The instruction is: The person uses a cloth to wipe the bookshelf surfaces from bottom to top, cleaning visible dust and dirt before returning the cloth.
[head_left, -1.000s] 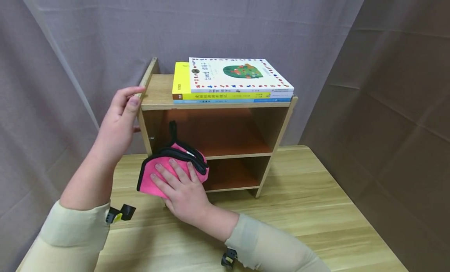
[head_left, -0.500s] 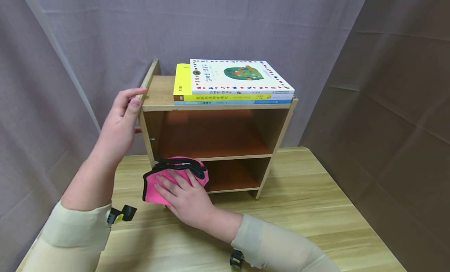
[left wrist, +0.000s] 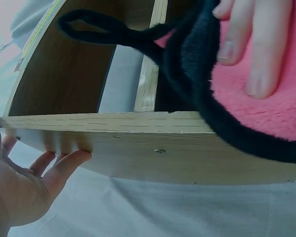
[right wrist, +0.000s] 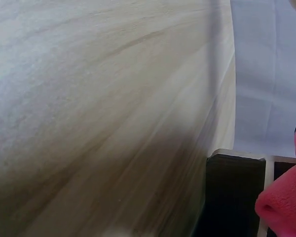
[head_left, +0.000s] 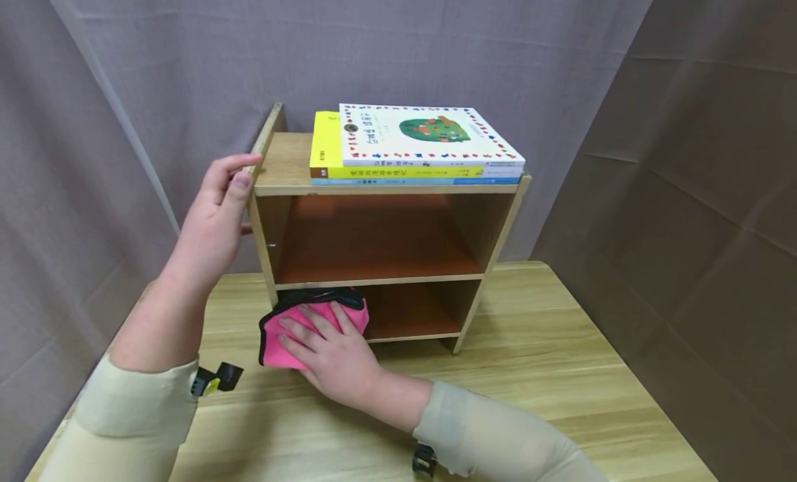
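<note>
A small wooden bookshelf (head_left: 380, 281) stands on the table. At its upper left, my left hand (head_left: 208, 229) holds the side panel. Some of its fingertips touch the panel's outer face, as the left wrist view shows. My right hand (head_left: 342, 364) lies with spread, fairly straight fingers on a folded pink cloth (head_left: 277, 344) with black edging. Fingers and cloth press against the shelf's lower left front edge, over part of the bottom compartment. In the left wrist view the cloth's black loop (left wrist: 89, 27) sticks out beside the panel. The right thumb is mostly hidden.
On the shelf's top board lies a stack of books (head_left: 429, 140), a white one uppermost. The wood-grain table (head_left: 560, 371) extends to the right and in front. Grey curtains (head_left: 398, 46) hang behind and at the left, with a darker fabric wall (head_left: 697, 191) at the right.
My right hand and the pink cloth have slid down the shelf's left front edge, from the middle board to the bottom compartment. The left hand has kept its place on the side panel.
</note>
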A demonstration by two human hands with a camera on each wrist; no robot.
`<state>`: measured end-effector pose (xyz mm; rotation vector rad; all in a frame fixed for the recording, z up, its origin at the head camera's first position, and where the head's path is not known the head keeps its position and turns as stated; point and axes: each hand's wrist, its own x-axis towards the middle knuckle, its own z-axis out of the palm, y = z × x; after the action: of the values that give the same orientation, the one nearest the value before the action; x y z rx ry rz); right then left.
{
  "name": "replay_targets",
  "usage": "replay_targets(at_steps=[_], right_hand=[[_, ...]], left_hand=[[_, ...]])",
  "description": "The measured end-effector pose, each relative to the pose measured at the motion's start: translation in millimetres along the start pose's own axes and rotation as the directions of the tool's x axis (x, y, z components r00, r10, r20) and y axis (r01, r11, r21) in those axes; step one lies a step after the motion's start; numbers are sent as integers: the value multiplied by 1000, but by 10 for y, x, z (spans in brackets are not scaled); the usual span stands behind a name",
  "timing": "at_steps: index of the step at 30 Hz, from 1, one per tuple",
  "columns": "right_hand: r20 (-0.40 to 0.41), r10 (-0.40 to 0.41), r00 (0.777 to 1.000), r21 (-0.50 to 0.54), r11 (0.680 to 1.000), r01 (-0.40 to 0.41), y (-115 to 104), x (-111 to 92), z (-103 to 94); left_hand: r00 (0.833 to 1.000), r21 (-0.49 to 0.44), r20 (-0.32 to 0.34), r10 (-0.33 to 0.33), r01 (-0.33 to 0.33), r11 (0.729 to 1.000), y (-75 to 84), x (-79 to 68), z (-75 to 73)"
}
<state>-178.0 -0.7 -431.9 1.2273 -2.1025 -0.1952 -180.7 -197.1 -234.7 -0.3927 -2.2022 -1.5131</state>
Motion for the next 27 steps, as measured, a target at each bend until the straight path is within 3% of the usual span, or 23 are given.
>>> replay_targets(at_steps=[13,27], right_hand=[[179,5,984,-21,1000,-1,51,-109,77],[364,59,930,138,983,-117,144,-155,125]], left_hand=[[1000,-4,-10,-13,13,1000,-10,15,10],[1000,5,-15,-14,14,1000,-16,10,12]])
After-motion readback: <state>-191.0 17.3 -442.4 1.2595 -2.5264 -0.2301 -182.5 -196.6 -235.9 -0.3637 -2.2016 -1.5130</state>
